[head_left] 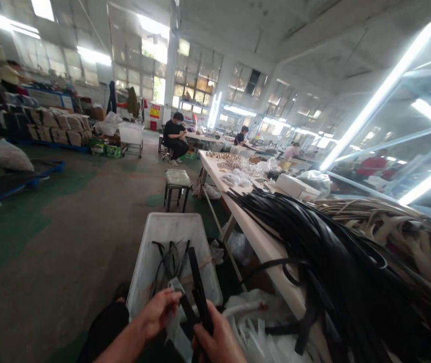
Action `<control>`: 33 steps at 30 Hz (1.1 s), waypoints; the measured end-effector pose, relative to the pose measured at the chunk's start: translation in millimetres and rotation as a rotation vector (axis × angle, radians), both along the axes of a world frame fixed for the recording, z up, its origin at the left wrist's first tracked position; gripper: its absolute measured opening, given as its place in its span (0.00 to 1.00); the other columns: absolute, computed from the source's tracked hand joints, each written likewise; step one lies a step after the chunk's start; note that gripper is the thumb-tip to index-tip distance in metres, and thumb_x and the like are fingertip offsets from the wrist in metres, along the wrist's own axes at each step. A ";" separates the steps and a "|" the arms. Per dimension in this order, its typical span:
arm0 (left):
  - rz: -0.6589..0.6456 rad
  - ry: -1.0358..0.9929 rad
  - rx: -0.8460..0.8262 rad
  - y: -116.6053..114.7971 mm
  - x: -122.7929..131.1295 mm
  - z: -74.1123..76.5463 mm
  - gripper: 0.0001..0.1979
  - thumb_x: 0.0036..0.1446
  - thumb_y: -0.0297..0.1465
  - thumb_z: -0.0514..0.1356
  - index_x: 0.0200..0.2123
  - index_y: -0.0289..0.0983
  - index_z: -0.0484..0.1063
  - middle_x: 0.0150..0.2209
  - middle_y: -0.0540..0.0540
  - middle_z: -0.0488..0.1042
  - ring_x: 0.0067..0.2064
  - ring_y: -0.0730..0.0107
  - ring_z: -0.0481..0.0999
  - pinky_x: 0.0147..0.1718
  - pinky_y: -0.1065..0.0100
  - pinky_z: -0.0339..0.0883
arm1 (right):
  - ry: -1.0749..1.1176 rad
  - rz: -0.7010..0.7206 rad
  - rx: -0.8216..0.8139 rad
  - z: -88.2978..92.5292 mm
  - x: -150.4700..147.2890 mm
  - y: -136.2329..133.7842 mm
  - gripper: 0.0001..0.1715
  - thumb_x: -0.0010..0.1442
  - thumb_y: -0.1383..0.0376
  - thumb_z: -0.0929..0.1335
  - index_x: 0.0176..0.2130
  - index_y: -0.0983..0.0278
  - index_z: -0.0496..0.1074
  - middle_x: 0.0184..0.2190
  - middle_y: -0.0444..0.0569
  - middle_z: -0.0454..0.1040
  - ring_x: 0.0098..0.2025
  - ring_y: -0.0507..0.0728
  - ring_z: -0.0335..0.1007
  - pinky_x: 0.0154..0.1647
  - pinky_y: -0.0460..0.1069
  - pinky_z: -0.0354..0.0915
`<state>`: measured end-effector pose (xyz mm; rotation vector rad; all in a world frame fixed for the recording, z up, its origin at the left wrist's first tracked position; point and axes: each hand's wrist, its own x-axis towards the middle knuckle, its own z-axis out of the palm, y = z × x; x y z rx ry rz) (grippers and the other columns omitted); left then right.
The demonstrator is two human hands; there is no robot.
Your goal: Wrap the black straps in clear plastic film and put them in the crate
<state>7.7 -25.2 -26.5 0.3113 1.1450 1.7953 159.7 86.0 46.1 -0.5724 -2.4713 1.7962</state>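
My right hand is closed around long black straps that stick up in front of me. Pinched between the fingers of my left hand is a small clear plastic piece, at the upper end of one black strap. Whether the plastic is fixed to that strap, I cannot tell. Below and beyond both hands stands a white plastic bin, with some thin black strips lying in it. To my right, a large heap of black straps spills over the table edge.
The long white table carries beige straps, a white box and small metal-looking parts. Plastic bags lie beside the bin under its edge. A stool stands ahead; a seated person works farther back.
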 end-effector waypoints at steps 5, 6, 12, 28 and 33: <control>0.066 -0.301 -0.197 -20.8 2.7 28.2 0.15 0.37 0.28 0.74 0.21 0.37 0.69 0.18 0.55 0.68 0.19 0.82 0.66 0.19 0.79 0.64 | -0.047 -0.109 0.006 23.2 17.0 -17.3 0.11 0.60 0.60 0.64 0.42 0.63 0.67 0.22 0.39 0.70 0.16 0.48 0.61 0.15 0.42 0.57; 0.047 -0.338 -0.207 -19.9 8.2 30.4 0.14 0.38 0.27 0.73 0.21 0.36 0.69 0.19 0.54 0.68 0.19 0.82 0.67 0.20 0.79 0.64 | -0.034 -0.125 0.019 23.9 13.3 -17.5 0.10 0.60 0.60 0.65 0.40 0.63 0.68 0.22 0.40 0.71 0.16 0.48 0.62 0.16 0.42 0.58; 0.042 -0.367 -0.104 -22.5 18.4 49.6 0.10 0.45 0.22 0.68 0.24 0.34 0.68 0.18 0.54 0.67 0.19 0.80 0.67 0.20 0.78 0.66 | 0.131 -0.219 -0.099 8.6 8.8 2.2 0.19 0.62 0.55 0.65 0.49 0.61 0.71 0.36 0.46 0.78 0.18 0.46 0.61 0.19 0.44 0.61; 0.115 -0.493 -0.048 -16.1 21.2 28.5 0.12 0.59 0.34 0.59 0.36 0.30 0.77 0.30 0.42 0.79 0.30 0.71 0.77 0.30 0.73 0.71 | 0.283 -0.109 0.288 11.9 18.2 -6.8 0.05 0.56 0.64 0.71 0.31 0.62 0.79 0.26 0.45 0.77 0.27 0.53 0.71 0.30 0.47 0.65; 0.331 -0.428 -0.181 2.6 -31.5 15.3 0.19 0.65 0.39 0.53 0.36 0.29 0.76 0.24 0.45 0.76 0.23 0.74 0.73 0.22 0.73 0.66 | 0.013 -0.081 -0.064 24.2 67.6 -10.3 0.07 0.54 0.61 0.72 0.28 0.61 0.80 0.24 0.46 0.77 0.24 0.54 0.68 0.27 0.48 0.63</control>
